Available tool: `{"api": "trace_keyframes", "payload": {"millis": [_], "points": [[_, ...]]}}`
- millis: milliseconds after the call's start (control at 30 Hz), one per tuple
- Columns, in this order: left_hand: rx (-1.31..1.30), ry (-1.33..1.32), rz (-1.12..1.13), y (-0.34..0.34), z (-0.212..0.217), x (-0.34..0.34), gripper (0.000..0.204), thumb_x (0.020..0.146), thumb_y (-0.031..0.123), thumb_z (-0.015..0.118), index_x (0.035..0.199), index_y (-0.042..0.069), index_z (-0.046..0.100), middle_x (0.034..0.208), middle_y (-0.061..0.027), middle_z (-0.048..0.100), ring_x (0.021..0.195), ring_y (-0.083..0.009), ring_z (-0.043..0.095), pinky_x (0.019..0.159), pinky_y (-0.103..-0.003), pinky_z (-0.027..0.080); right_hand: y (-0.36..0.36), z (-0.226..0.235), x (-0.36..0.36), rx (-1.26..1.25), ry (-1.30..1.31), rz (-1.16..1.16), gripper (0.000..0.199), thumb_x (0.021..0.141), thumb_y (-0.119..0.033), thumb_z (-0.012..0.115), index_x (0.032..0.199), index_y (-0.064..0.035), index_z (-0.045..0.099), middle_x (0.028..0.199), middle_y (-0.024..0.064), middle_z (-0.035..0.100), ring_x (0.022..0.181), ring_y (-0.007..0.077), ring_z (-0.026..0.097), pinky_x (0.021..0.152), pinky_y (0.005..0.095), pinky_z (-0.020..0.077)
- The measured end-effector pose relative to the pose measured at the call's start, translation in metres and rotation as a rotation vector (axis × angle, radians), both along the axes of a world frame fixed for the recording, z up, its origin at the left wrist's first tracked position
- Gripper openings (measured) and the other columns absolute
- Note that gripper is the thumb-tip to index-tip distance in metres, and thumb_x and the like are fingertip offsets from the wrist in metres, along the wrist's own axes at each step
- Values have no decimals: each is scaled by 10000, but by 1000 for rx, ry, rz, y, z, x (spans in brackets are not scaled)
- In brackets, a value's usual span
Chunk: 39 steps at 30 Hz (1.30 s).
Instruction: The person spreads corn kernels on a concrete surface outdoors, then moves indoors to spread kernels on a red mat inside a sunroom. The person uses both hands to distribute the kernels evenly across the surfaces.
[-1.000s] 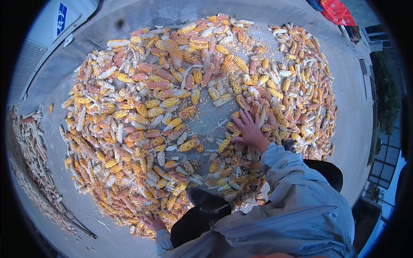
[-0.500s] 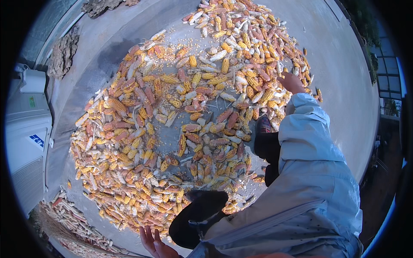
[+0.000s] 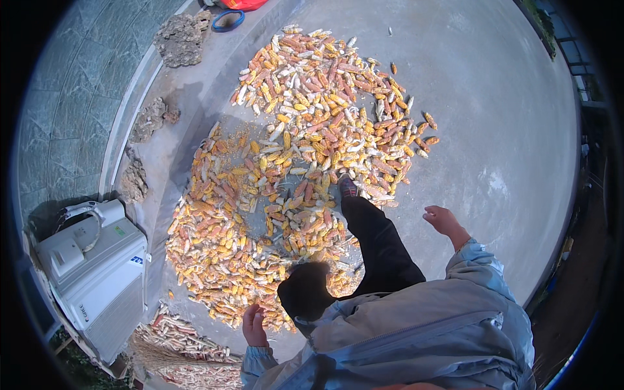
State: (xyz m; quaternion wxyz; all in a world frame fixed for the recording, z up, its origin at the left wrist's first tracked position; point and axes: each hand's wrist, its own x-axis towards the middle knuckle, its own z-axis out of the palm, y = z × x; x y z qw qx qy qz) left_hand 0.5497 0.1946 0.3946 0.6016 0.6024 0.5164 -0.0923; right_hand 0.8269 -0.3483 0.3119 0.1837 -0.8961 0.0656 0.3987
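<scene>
Yellow and reddish-orange corn cobs (image 3: 221, 240) lie in a broad, uneven heap on the grey floor, some wrapped in pale husk. At the heap's near edge hangs my left hand (image 3: 255, 327), its fingers bent but partly apart, holding nothing I can see. My right hand (image 3: 445, 223) is off to the right, above bare concrete, with its fingers curled in and no object showing in it. One of my shoes (image 3: 348, 186) stands against the cobs, below a dark trouser leg (image 3: 380, 240).
Left of the heap sits a white outdoor air-conditioner unit (image 3: 97, 266). Rough rocks (image 3: 181, 40) line a step beside green tiles (image 3: 65, 123). Shelled cobs (image 3: 188, 338) and a straw broom (image 3: 153, 354) are at lower left. A blue-rimmed container (image 3: 228, 21) stands near something red (image 3: 244, 4).
My right hand has come away from the cobs, back to the right over the floor. The left hand's fingers are more bent. The view has risen and shifted, showing more ground at the left.
</scene>
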Motion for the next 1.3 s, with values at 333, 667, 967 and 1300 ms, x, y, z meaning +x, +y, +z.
{"api": "trace_keyframes", "payload": {"millis": [333, 667, 967, 1300], "points": [[-267, 541, -1, 38, 42, -37, 240, 876, 198, 547, 1091, 90, 540, 1043, -75, 594, 893, -241, 591, 703, -373, 461, -140, 121, -20, 56, 47, -461, 422, 857, -335, 550, 1146, -32, 596, 1068, 144, 638, 992, 251, 602, 845, 345, 465], [82, 507, -1355, 78, 41, -18, 173, 848, 255, 518, 864, 100, 593, 841, -12, 583, 865, -226, 595, 692, -382, 482, -162, 177, -7, 313, 16, -849, 435, 893, -304, 547, 1253, -60, 521, 1126, 79, 607, 963, 181, 594, 745, 317, 444], [-305, 476, -164, 18, 45, 171, 127, 899, 247, 439, 889, 147, 517, 809, -16, 562, 655, -180, 535, 477, -330, 376, -192, 194, -78, 89, 171, -1134, 337, 862, -298, 542, 1095, -66, 616, 890, 13, 610, 743, 129, 583, 521, 280, 428], [-343, 567, -113, 6, 24, 208, 150, 900, 259, 465, 953, 145, 547, 824, -12, 569, 641, -180, 544, 480, -330, 388, -173, 205, 139, 46, 116, -890, 360, 850, -301, 557, 1082, -35, 630, 796, 49, 623, 730, 137, 588, 578, 315, 465]]}}
